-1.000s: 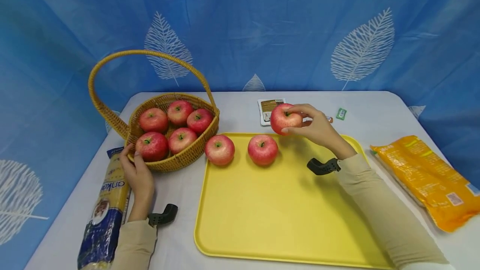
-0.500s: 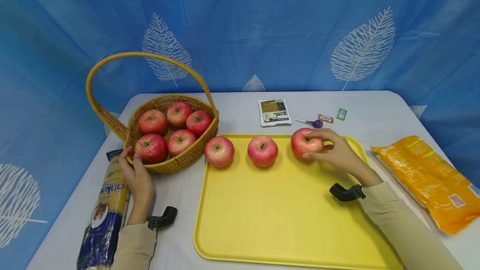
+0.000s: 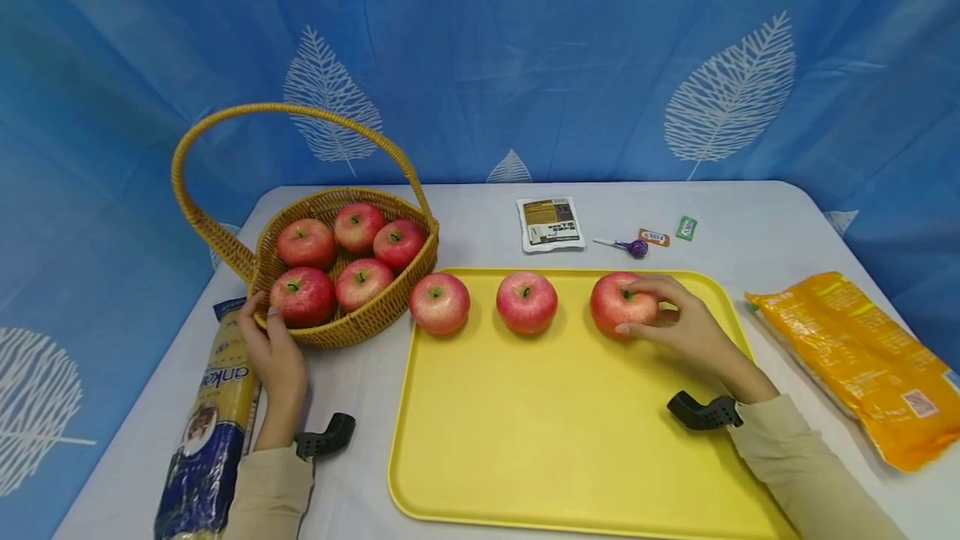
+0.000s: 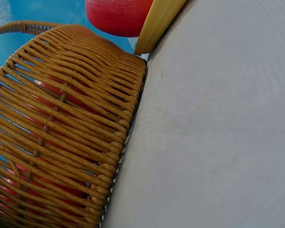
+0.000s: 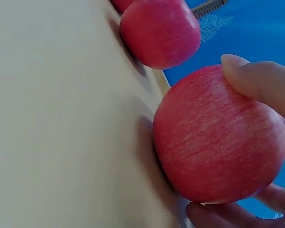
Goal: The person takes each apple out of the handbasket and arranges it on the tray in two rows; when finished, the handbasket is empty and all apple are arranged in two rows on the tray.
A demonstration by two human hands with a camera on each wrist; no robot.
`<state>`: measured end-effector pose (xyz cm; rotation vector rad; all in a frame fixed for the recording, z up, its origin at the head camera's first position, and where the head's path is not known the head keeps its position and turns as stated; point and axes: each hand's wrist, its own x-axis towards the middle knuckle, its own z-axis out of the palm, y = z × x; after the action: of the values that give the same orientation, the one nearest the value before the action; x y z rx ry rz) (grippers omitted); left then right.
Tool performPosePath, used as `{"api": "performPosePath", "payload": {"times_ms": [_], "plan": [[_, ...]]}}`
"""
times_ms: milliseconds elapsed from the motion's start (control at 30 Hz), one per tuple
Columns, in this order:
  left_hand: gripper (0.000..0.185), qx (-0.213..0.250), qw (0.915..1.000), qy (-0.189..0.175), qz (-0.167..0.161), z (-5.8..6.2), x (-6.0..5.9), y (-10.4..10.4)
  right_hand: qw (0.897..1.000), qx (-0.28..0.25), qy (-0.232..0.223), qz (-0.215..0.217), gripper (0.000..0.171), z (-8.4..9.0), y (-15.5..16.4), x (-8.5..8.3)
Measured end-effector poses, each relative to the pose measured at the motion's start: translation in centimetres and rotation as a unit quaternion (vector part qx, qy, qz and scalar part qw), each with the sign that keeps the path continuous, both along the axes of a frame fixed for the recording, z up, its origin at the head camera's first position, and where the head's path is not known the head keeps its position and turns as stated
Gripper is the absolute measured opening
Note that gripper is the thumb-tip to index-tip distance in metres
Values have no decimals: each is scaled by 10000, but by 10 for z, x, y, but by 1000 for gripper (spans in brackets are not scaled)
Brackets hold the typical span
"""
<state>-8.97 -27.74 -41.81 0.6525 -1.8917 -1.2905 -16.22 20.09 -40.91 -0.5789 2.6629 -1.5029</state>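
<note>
Two hands are busy: the left hand [image 3: 276, 354] grips the near rim of the basket [image 3: 375, 315] on the desk [image 3: 750, 215]; the right hand [image 3: 686, 327] holds the third apple [image 3: 618, 304], set down at the far right of the yellow tray [image 3: 555, 440]. Placing seems done; next, releasing the fingers gently.

sleeves [image 3: 802, 473]: beige, long | wrist mounts [image 3: 703, 412]: black, curved

red apple [image 3: 621, 304] | upright, stem up | on yellow tray [image 3: 555, 432], rightmost
</note>
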Motion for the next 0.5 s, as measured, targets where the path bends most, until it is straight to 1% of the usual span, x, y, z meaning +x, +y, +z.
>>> {"api": "performPosePath", "payload": {"times_ms": [167, 267, 500], "plan": [[35, -8, 10000, 20, 6, 0, 0, -1, 9998, -24, 176, 112, 46, -3, 1, 6], [36, -10, 10000, 72, -17, 0, 0, -1, 9997, 0, 196, 116, 47, -4, 2, 8], [36, 36, 9999, 130, -30, 0, -1, 0, 9998, 8, 105, 174, 60, -4, 0, 9]]}}
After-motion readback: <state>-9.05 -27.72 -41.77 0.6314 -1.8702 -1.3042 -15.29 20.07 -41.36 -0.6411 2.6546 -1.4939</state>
